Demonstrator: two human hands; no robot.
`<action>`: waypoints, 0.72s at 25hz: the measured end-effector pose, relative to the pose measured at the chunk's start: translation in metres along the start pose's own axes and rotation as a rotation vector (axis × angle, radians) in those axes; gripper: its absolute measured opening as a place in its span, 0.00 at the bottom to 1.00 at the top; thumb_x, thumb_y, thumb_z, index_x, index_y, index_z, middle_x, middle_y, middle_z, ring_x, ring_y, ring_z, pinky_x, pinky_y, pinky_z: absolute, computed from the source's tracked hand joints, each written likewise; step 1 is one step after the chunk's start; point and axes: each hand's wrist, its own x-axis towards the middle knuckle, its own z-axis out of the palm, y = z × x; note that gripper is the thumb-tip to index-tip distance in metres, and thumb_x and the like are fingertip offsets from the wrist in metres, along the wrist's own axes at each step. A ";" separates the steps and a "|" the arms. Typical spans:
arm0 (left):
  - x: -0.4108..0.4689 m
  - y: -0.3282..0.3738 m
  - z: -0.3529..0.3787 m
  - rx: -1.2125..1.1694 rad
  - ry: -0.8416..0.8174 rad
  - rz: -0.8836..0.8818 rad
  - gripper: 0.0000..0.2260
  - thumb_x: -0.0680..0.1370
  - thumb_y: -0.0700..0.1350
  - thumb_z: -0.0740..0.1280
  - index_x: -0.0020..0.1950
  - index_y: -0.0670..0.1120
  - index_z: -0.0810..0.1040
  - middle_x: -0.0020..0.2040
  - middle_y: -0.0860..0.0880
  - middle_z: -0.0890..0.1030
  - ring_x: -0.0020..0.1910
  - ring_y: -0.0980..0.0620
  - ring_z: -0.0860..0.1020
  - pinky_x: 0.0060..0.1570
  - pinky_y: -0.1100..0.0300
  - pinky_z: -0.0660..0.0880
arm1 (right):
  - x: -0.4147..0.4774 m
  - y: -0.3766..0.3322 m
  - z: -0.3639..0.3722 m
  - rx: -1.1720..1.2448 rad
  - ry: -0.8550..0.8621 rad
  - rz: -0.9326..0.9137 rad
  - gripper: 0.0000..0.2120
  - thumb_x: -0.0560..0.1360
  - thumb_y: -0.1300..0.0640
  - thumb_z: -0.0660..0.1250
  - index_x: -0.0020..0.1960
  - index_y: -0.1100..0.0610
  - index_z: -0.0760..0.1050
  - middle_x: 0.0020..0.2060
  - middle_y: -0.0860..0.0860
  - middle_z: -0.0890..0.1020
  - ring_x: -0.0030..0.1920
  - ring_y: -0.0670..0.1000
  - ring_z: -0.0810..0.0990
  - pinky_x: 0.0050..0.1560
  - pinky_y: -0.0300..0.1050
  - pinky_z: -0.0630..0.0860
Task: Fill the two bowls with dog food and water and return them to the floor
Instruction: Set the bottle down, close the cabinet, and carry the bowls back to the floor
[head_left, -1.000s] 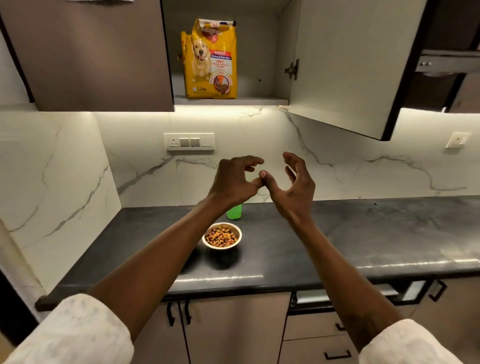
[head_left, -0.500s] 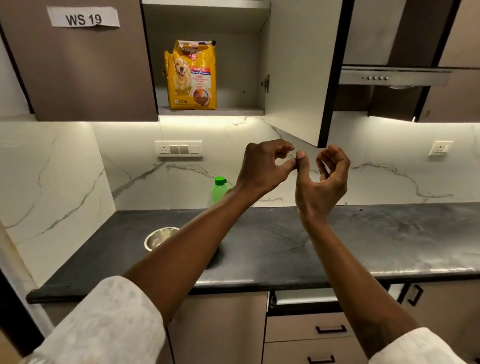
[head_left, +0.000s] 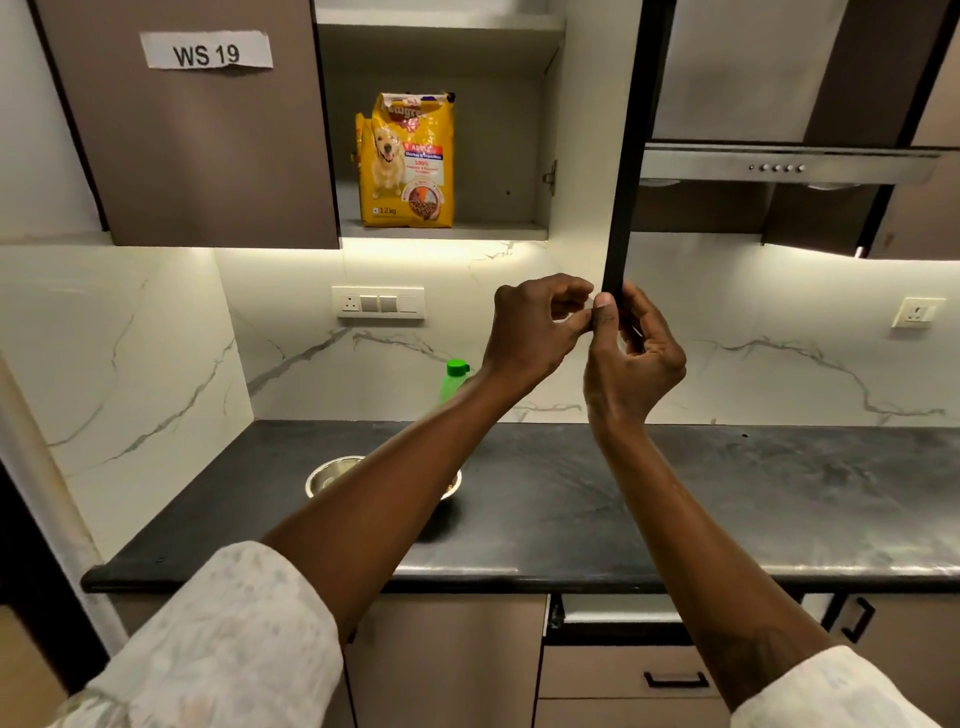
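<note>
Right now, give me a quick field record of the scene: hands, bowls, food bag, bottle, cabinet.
left hand: raised, fingers curled, holding nothing visible
right hand: raised at the open door's lower corner, thumb against the left thumb
steel bowl: on the counter, largely hidden by the left forearm; contents unclear
second bowl: not identifiable
dog food bag: upright on the cabinet shelf
green bottle: capped, by the backsplash
cabinet door: open
</note>
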 end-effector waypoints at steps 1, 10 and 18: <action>0.000 -0.006 -0.008 -0.005 0.012 0.000 0.14 0.76 0.44 0.78 0.59 0.40 0.86 0.52 0.45 0.89 0.48 0.54 0.87 0.51 0.73 0.79 | -0.005 -0.001 0.008 0.008 -0.008 -0.008 0.16 0.79 0.54 0.74 0.63 0.60 0.84 0.56 0.51 0.88 0.53 0.36 0.85 0.55 0.32 0.80; -0.003 -0.096 -0.102 0.021 0.223 0.012 0.11 0.74 0.40 0.79 0.55 0.40 0.88 0.48 0.45 0.89 0.44 0.58 0.85 0.47 0.73 0.80 | -0.065 0.005 0.115 0.063 -0.157 -0.116 0.11 0.78 0.56 0.76 0.58 0.61 0.86 0.49 0.50 0.88 0.50 0.45 0.87 0.51 0.37 0.83; 0.027 -0.207 -0.184 0.346 0.163 0.272 0.17 0.73 0.36 0.78 0.62 0.38 0.85 0.61 0.41 0.85 0.59 0.42 0.85 0.63 0.52 0.80 | -0.098 0.037 0.234 0.005 -0.270 -0.225 0.07 0.76 0.57 0.77 0.53 0.58 0.87 0.47 0.49 0.89 0.51 0.45 0.86 0.55 0.47 0.83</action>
